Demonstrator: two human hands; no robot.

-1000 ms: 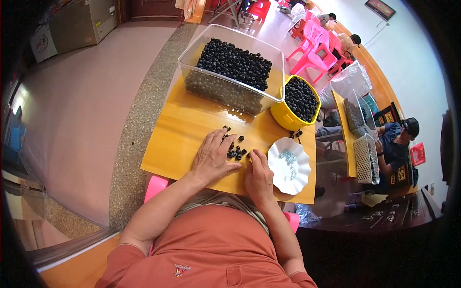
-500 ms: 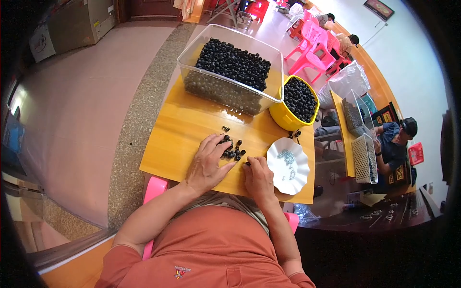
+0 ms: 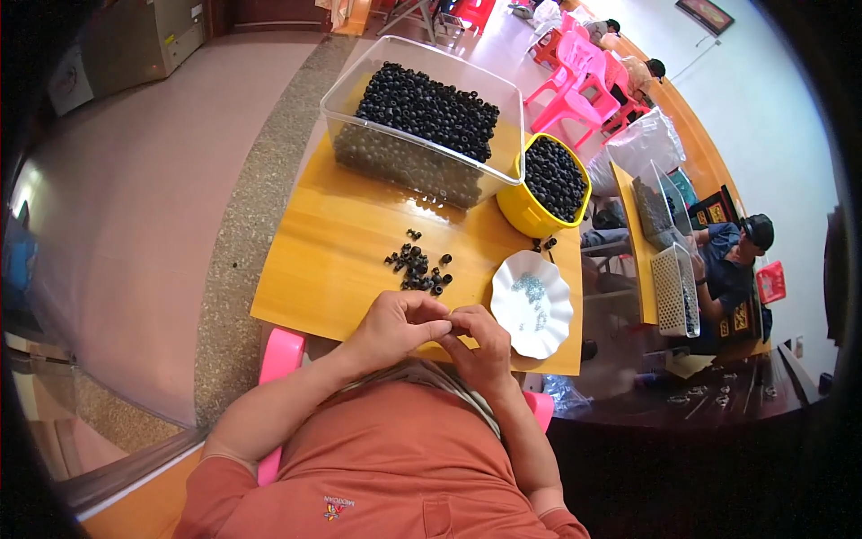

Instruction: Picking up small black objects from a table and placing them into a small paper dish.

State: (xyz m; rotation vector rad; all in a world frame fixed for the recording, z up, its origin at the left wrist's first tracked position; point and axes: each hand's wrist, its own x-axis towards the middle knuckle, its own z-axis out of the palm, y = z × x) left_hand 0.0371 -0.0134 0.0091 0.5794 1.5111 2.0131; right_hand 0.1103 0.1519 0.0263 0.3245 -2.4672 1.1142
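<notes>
My left hand (image 3: 395,325) and my right hand (image 3: 480,341) meet at the near edge of the wooden table (image 3: 314,260). Both have their fingertips pinched together, and whatever is between them is too small and covered to make out. Just beyond them lies a loose pile of small black round parts (image 3: 415,265), some with holes. A white scalloped dish (image 3: 561,314) sits right of my right hand, with tiny clear bluish pieces (image 3: 532,289) in it.
A clear plastic bin (image 3: 422,154) full of black parts stands at the table's far side, beside a yellow tub (image 3: 525,211) of the same parts. At right, another person (image 3: 732,260) sits by a white perforated basket (image 3: 672,287). Pink chairs (image 3: 579,81) stand farther back.
My left hand has left the black pile and come back toward me to meet my right hand. Their fingertips are now together, and the pile lies uncovered.
</notes>
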